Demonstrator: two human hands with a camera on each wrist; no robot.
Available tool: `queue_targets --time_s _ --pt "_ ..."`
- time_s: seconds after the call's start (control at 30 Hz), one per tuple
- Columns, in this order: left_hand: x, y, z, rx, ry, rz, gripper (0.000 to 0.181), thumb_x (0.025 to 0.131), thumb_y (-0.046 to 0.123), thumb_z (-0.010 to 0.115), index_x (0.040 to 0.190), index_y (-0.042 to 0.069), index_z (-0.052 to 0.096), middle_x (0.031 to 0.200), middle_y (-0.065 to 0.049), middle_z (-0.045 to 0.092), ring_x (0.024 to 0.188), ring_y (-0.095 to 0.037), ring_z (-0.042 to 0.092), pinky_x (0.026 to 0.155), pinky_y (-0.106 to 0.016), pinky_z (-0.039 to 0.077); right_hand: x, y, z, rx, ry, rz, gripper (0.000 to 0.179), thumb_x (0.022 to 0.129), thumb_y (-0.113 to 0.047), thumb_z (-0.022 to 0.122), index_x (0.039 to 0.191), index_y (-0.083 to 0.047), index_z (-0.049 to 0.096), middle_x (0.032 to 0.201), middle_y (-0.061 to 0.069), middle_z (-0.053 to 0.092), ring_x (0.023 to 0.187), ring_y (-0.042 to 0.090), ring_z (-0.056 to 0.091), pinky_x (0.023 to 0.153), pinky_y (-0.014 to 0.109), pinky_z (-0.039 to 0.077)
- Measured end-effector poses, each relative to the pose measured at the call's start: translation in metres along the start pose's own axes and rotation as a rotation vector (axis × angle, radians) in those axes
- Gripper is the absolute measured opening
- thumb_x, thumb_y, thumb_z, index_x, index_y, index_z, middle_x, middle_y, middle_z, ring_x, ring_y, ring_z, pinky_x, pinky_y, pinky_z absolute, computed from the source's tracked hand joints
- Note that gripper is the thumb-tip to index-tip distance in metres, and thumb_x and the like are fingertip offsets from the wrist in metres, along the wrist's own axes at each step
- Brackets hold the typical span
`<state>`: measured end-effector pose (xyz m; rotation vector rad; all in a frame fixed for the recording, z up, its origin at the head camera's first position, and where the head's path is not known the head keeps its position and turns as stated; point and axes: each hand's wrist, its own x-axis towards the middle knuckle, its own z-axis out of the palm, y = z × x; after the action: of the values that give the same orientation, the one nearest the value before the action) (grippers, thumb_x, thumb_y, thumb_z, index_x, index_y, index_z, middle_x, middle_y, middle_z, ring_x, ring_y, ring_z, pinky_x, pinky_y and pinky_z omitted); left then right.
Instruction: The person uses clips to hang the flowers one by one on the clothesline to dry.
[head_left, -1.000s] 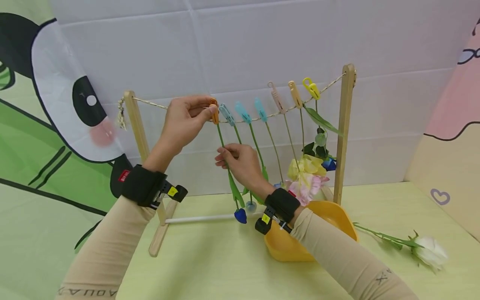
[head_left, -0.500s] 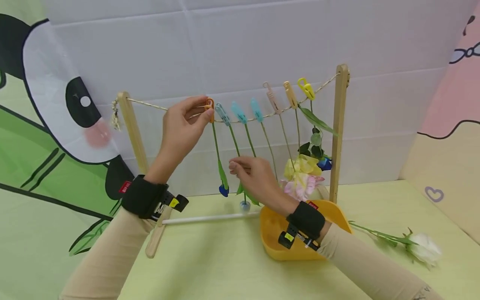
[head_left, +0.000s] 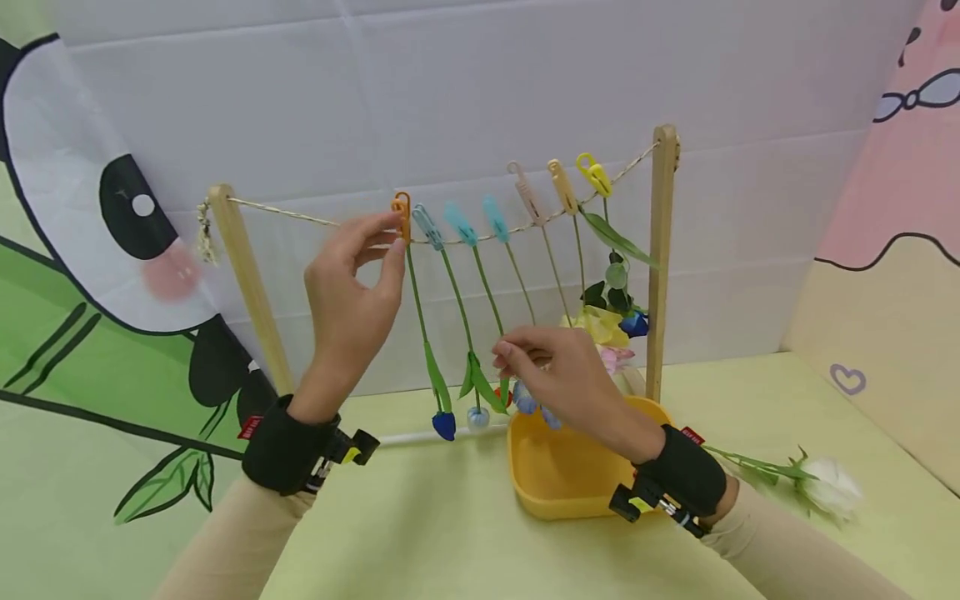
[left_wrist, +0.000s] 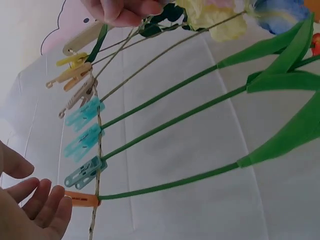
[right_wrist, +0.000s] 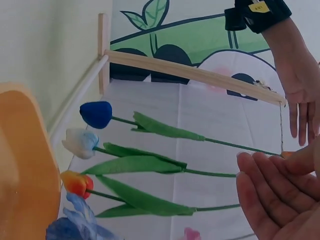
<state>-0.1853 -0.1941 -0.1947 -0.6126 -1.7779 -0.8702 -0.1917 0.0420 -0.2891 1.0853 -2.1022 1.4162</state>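
My left hand (head_left: 352, 292) is beside the orange clothespin (head_left: 402, 218) on the rope. In the left wrist view its thumb and fingers are apart, with the orange clothespin (left_wrist: 82, 198) just beyond the fingertips. From that clothespin a blue tulip (head_left: 444, 425) hangs head down on a green stem. My right hand (head_left: 558, 371) is in front of the hanging stems, fingers loosely bent and holding nothing. To the right of the orange clothespin, a grey-blue clothespin (head_left: 428, 227) holds a pale blue-white tulip (head_left: 477, 417). An orange-red tulip (right_wrist: 76, 184) hangs beside it in the right wrist view.
More clothespins, including a yellow one (head_left: 594, 175), hold flowers along the rope between a left post (head_left: 251, 283) and right post (head_left: 661, 267). A yellow basin (head_left: 536, 497) stands below the right hand. A white rose (head_left: 831, 490) lies on the table at right.
My right hand has moved right and down, away from the blue tulip's stem. The tulip swung and hangs from the orange clothespin. My left fingers have spread from that clothespin.
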Motion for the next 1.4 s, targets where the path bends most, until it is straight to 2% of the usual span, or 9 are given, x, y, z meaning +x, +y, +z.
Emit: queue_targets --time_s 0.17,0.3,0.4,0.6,0.8,1.0,1.07,1.2,1.4 --pt "-0.03 0.01 0.011 -0.056 -0.053 0.021 0.017 0.098 0.001 0.065 0.112 0.0 0.074 0.105 -0.009 0.074 0.093 -0.019 0.068 0.082 -0.024 0.054 -0.018 0.007 -0.024 -0.085 0.089 -0.066 0.011 0.1 -0.01 0.069 0.094 -0.015 0.077 0.076 -0.009 0.071 0.069 0.004 0.069 0.066 0.028 0.06" --pt "-0.059 0.016 0.027 -0.095 -0.142 0.069 0.015 0.097 -0.002 0.065 0.108 0.002 0.074 0.096 -0.006 0.075 0.082 -0.016 0.069 0.075 -0.024 0.056 -0.032 0.016 -0.049 -0.163 0.202 -0.144 0.012 0.095 -0.003 0.071 0.093 -0.012 0.078 0.073 -0.01 0.07 0.067 0.004 0.068 0.063 0.022 0.056" --pt "-0.082 0.02 0.04 -0.118 -0.231 0.079 0.016 0.096 -0.002 0.066 0.109 0.004 0.074 0.094 -0.003 0.075 0.078 -0.012 0.068 0.07 -0.024 0.057 -0.04 0.024 -0.067 -0.218 0.293 -0.168 0.012 0.092 0.001 0.072 0.094 -0.009 0.078 0.075 -0.008 0.072 0.069 0.004 0.067 0.069 0.017 0.053" --pt "-0.118 0.028 0.068 -0.142 -0.398 0.082 0.014 0.096 0.001 0.069 0.108 0.004 0.075 0.093 -0.002 0.074 0.077 -0.008 0.065 0.066 -0.026 0.057 -0.061 0.05 -0.093 -0.384 0.387 -0.1 0.01 0.092 0.0 0.073 0.098 -0.006 0.078 0.081 -0.002 0.075 0.073 0.01 0.067 0.076 0.011 0.051" --pt "-0.146 0.033 0.099 -0.117 -0.627 0.073 0.01 0.096 0.006 0.07 0.103 0.01 0.076 0.089 0.004 0.073 0.074 -0.003 0.063 0.067 -0.013 0.05 -0.089 0.082 -0.112 -0.533 0.345 0.01 0.007 0.092 -0.003 0.072 0.097 -0.005 0.077 0.077 -0.002 0.073 0.069 0.015 0.065 0.072 0.007 0.047" --pt "-0.151 0.036 0.128 -0.04 -0.848 0.086 0.01 0.099 0.013 0.068 0.103 0.013 0.078 0.09 0.007 0.074 0.073 0.003 0.059 0.067 -0.007 0.047 -0.115 0.109 -0.127 -0.64 0.25 0.108 0.006 0.093 -0.008 0.072 0.096 -0.008 0.077 0.075 -0.004 0.072 0.067 0.018 0.067 0.063 0.022 0.053" --pt "-0.151 0.035 0.138 -0.001 -0.896 0.116 0.011 0.1 0.015 0.068 0.104 0.013 0.078 0.092 0.008 0.073 0.074 0.002 0.059 0.068 -0.008 0.047 -0.122 0.116 -0.131 -0.669 0.213 0.134 0.006 0.093 -0.01 0.071 0.095 -0.008 0.077 0.075 -0.005 0.072 0.067 0.018 0.067 0.061 0.028 0.054" --pt "-0.152 0.03 0.16 0.053 -0.951 0.169 0.015 0.101 0.015 0.065 0.109 0.013 0.077 0.099 0.006 0.074 0.079 0.0 0.063 0.072 -0.008 0.049 -0.135 0.13 -0.137 -0.692 0.137 0.204 0.008 0.094 -0.011 0.07 0.095 -0.009 0.078 0.076 -0.005 0.071 0.067 0.017 0.065 0.058 0.028 0.052" --pt "-0.156 0.02 0.186 -0.005 -1.081 0.182 0.013 0.1 0.009 0.065 0.105 0.01 0.076 0.094 0.006 0.072 0.076 -0.001 0.058 0.073 -0.006 0.046 -0.146 0.146 -0.141 -0.679 -0.016 0.346 0.011 0.095 -0.01 0.07 0.101 -0.006 0.078 0.084 0.0 0.074 0.071 0.018 0.064 0.061 0.031 0.054"
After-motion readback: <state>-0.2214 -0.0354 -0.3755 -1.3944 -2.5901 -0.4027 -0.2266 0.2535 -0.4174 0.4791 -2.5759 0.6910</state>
